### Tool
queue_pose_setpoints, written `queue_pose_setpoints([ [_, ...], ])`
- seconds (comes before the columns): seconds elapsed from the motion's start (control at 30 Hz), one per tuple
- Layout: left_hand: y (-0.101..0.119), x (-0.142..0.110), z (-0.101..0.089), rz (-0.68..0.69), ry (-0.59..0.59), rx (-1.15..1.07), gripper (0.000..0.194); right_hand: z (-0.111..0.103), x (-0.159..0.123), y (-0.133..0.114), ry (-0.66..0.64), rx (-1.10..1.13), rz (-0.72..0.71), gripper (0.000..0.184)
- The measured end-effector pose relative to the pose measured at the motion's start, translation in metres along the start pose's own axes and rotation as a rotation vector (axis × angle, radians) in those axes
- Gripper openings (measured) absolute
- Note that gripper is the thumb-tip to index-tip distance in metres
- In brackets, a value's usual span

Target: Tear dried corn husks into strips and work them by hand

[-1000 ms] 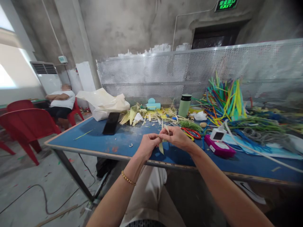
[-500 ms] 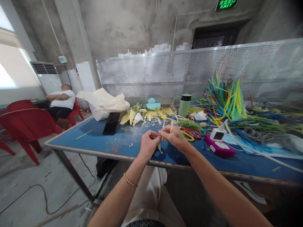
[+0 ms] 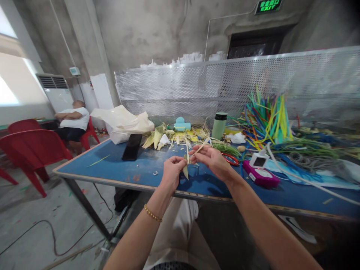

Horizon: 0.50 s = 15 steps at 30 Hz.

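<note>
From here I see the left hand point(image 3: 172, 173) pinching a pale husk point(image 3: 186, 172) between thumb and fingertips, just above the near edge of the blue table point(image 3: 107, 173). The right hand point(image 3: 211, 161) is beside it, fingers curled and slightly spread, with a strip point(image 3: 203, 145) between them. Past the hands lie scraps point(image 3: 168, 139), near a green bottle point(image 3: 219, 126). A phone point(image 3: 132, 147) lies beside the white bag point(image 3: 123, 122), and red scissors point(image 3: 231, 159) lie near the right hand.

Pale strips point(image 3: 186, 173) partly covered by hands point(image 3: 172, 173); white cable point(image 3: 323, 190) cut by right edge.
</note>
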<state>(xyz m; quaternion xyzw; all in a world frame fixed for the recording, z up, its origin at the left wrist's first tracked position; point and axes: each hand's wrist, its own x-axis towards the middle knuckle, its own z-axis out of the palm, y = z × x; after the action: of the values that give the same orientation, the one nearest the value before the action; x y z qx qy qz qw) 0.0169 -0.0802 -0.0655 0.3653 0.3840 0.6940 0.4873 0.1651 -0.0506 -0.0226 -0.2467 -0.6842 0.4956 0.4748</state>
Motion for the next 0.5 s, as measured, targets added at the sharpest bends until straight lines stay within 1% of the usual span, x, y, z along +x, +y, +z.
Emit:
queue_pose_setpoints([
  [0.07,0.000,0.000,0.000,-0.007,0.009,-0.014,0.026,0.000,0.000,-0.001,-0.014,0.009,-0.039,0.032],
  [0.13,0.001,0.000,0.000,-0.015,0.012,-0.027,0.028,0.000,0.001,-0.002,-0.016,-0.019,-0.079,0.032],
  [0.33,0.001,0.001,0.000,-0.028,0.007,-0.049,0.029,0.005,0.002,-0.005,0.022,-0.169,-0.150,0.028],
  [0.5,0.000,0.001,-0.001,-0.030,-0.005,-0.057,0.030,0.010,0.001,-0.004,-0.024,-0.321,-0.247,0.024],
])
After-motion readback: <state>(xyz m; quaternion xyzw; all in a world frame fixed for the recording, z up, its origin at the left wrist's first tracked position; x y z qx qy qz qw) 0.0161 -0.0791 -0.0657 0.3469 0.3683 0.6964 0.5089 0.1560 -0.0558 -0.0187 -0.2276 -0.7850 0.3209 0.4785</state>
